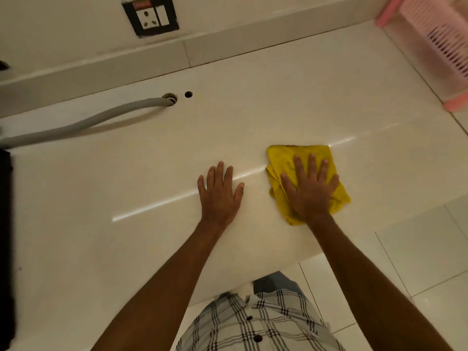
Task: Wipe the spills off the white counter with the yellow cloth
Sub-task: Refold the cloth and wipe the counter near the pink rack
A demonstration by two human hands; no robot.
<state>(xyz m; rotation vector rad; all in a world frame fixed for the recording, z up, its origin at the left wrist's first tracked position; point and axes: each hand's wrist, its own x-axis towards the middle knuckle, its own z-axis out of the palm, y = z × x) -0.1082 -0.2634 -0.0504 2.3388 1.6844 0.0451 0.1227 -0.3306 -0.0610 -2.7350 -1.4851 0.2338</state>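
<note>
A crumpled yellow cloth (283,158) lies flat on the glossy white counter (126,173), right of centre near the front edge. My right hand (310,188) presses down on it with the palm flat and the fingers spread. To the left of the cloth, my left hand (220,193) rests flat on the bare counter, fingers apart, holding nothing. I can make out no spill on the shiny surface.
A grey corrugated hose (83,124) runs from the left edge into a hole (170,98) near the back wall; a smaller hole (188,94) sits beside it. A pink plastic basket (435,39) stands at the far right. A wall socket (150,15) is above. A dark object (6,236) borders the left.
</note>
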